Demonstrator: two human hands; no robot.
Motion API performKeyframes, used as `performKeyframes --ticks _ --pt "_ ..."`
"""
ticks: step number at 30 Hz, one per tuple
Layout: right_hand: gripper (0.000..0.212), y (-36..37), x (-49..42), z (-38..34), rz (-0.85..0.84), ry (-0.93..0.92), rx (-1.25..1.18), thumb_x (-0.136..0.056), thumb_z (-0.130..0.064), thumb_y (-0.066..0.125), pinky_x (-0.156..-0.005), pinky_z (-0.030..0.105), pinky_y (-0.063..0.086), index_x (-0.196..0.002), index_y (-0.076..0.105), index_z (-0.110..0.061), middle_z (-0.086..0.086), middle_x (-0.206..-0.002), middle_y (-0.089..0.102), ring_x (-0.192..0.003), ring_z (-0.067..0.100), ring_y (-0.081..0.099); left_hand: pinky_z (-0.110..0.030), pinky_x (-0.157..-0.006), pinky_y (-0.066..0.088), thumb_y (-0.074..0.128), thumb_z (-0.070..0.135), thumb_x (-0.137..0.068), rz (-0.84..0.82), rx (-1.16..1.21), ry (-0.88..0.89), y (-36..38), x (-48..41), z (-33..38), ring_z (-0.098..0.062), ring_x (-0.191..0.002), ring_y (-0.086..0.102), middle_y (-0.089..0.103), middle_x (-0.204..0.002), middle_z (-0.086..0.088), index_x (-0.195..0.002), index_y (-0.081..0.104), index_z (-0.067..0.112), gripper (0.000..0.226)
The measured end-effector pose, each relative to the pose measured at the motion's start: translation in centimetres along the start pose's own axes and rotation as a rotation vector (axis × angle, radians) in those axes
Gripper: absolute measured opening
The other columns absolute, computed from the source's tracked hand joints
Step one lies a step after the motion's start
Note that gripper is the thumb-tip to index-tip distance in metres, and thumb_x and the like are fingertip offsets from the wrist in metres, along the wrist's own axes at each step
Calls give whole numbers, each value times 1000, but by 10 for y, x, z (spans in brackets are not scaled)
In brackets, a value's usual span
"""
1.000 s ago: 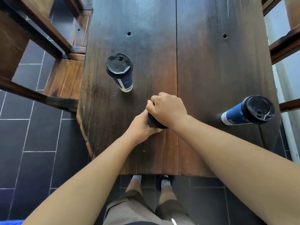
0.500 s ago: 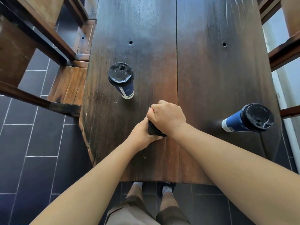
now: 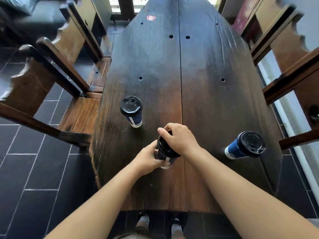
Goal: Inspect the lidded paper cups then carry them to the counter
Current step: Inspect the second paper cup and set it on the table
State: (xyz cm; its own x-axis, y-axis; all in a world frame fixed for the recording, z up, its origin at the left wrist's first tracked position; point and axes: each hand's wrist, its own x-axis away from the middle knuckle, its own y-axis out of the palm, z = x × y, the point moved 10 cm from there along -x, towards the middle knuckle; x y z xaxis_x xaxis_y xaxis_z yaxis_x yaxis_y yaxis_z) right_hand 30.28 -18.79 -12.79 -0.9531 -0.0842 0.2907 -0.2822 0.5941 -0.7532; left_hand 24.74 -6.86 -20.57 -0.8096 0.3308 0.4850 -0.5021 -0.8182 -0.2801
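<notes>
Three blue paper cups with black lids stand on a dark wooden table [image 3: 207,104]. The middle cup [image 3: 164,150] is between my hands near the table's front end. My left hand [image 3: 149,158] wraps its side, and my right hand [image 3: 177,138] grips its lid from above, hiding part of the lid. A second cup [image 3: 132,111] stands to the left, a little farther away. The third cup [image 3: 245,145] stands at the right, close to the table's right edge.
Wooden chairs flank the table: two on the left [image 3: 57,83] and others on the right [image 3: 291,73]. Dark floor tiles [image 3: 34,169] lie below. The table has small round holes and a red-and-white sticker [image 3: 151,18] at its far end. My feet show under the front edge.
The view has tilted up, showing more of the table's far end. My right hand has loosened from a full cover to a fingertip grip, and more of the middle cup's lid and side shows.
</notes>
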Motion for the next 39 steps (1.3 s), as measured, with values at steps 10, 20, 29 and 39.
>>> performKeyframes --ticks 10,20,29,39 --pt "61 -72 28 -29 -78 -69 -548 -86 -54 61 -106 38 51 -133 62 -16 1 -128 68 -120 16 64 -23 -88 58 83 23 -86 67 117 133 -28 48 86 -7 -105 71 76 -113 10 -118 63 34 39" --pt "40 -127 48 -83 -35 -200 -627 -76 -60 64 -87 27 54 -106 68 -34 -6 -112 75 -102 7 69 -49 -99 57 79 54 -77 125 149 304 -48 82 147 -19 -109 72 76 -119 3 -125 64 32 55" --pt "48 -129 51 -84 -33 -148 -722 -69 -64 68 -99 40 54 -102 72 -30 -3 -110 78 -107 14 71 -54 -99 55 79 56 -76 119 190 324 -51 90 153 -28 -109 71 77 -116 0 -121 66 31 53" --pt "56 -77 96 -31 -77 151 -957 -94 -57 45 -97 52 57 -120 67 -13 13 -113 77 -106 30 74 -46 -90 62 79 55 -72 146 485 293 -60 92 143 -26 -110 74 76 -123 -4 -128 64 20 68"
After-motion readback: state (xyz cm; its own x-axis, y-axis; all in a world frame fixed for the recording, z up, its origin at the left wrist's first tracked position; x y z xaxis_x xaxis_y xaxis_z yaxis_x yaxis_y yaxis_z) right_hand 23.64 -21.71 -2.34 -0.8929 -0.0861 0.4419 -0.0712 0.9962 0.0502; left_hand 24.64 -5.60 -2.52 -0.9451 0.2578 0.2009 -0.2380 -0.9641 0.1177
